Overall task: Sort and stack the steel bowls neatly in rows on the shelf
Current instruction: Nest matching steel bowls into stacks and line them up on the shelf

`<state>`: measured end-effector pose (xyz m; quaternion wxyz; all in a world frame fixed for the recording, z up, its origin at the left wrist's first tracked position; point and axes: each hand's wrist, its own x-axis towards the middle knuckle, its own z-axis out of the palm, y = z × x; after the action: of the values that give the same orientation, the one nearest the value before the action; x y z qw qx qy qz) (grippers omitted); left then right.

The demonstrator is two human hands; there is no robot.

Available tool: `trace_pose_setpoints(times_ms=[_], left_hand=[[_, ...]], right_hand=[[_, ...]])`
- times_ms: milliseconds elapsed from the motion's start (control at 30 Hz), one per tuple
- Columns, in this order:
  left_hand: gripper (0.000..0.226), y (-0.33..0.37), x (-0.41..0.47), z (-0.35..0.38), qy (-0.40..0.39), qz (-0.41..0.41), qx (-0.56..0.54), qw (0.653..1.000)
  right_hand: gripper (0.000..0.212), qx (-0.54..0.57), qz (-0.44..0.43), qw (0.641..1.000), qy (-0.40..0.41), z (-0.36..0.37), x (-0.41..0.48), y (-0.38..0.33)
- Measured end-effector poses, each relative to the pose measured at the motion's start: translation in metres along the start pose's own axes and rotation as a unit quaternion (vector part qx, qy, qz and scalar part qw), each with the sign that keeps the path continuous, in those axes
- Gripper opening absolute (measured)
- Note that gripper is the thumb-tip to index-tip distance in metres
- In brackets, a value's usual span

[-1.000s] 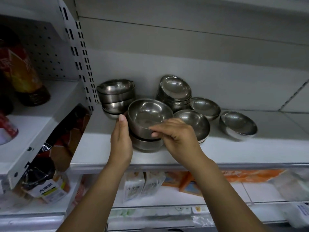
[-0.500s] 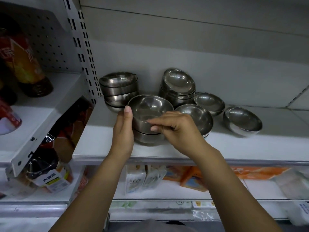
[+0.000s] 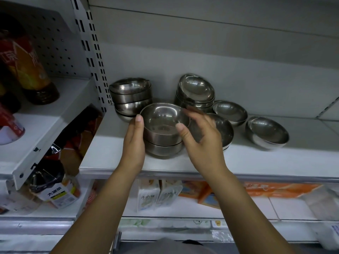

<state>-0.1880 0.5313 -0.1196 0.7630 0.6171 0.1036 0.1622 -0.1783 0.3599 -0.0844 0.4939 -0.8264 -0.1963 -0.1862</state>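
A short stack of steel bowls stands near the front of the white shelf. My left hand is pressed against its left side with the thumb at the top bowl's rim. My right hand is spread and blurred just right of the stack, thumb close to the rim. A taller stack stands behind at the left, and a leaning stack rests against the back wall. Single bowls lie to the right: one partly behind my right hand, one further back, one far right.
A slotted metal upright borders the shelf on the left. Beyond it a neighbouring shelf holds bottles. The shelf below carries cartons, orange packs and a bottle.
My right hand has come off the top bowl's front rim, spread its fingers and shifted right. The left hand stays on the stack's side. The view has drifted upward slightly.
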Motion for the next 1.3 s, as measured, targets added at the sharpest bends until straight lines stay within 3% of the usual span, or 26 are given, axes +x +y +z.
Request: trace_pose_setpoints(times_ms=[167,300,467,567,667,800,933,1067,1300], left_hand=[[0.062,0.001,-0.003,0.002,-0.012,0.020,0.012,1.000],[0.059,0.000,-0.004,-0.001,0.045,0.022,-0.016,0.999],[0.045,0.000,-0.003,-0.002,0.159,0.035,-0.033,0.986],[0.047,0.001,-0.003,-0.001,0.173,0.034,-0.035,0.984],[0.043,0.002,-0.005,0.001,0.186,0.047,-0.025,0.981],[0.045,0.000,-0.013,0.004,0.200,0.145,0.026,0.969],[0.047,-0.004,-0.013,0.007,0.208,0.178,0.057,0.960],[0.052,-0.002,-0.018,0.011,0.213,0.202,0.091,0.952],[0.070,0.002,-0.028,0.024,0.234,0.177,0.113,0.949]], right_hand=[[0.059,-0.007,0.071,0.996,-0.044,0.006,-0.004,0.003],[0.058,0.029,0.085,0.995,-0.041,0.015,-0.003,0.001],[0.041,0.059,0.092,0.991,-0.077,0.019,0.004,-0.009],[0.036,0.059,0.092,0.989,-0.097,0.005,0.021,-0.011],[0.031,0.038,0.099,0.992,-0.069,-0.011,0.042,-0.006],[0.018,-0.049,0.082,0.995,-0.011,-0.034,0.069,0.009],[0.030,-0.187,0.056,0.978,-0.071,-0.041,0.102,0.020],[0.029,-0.211,0.028,0.968,-0.135,-0.030,0.121,0.032],[0.027,-0.171,-0.018,0.976,-0.134,-0.025,0.130,0.050]])
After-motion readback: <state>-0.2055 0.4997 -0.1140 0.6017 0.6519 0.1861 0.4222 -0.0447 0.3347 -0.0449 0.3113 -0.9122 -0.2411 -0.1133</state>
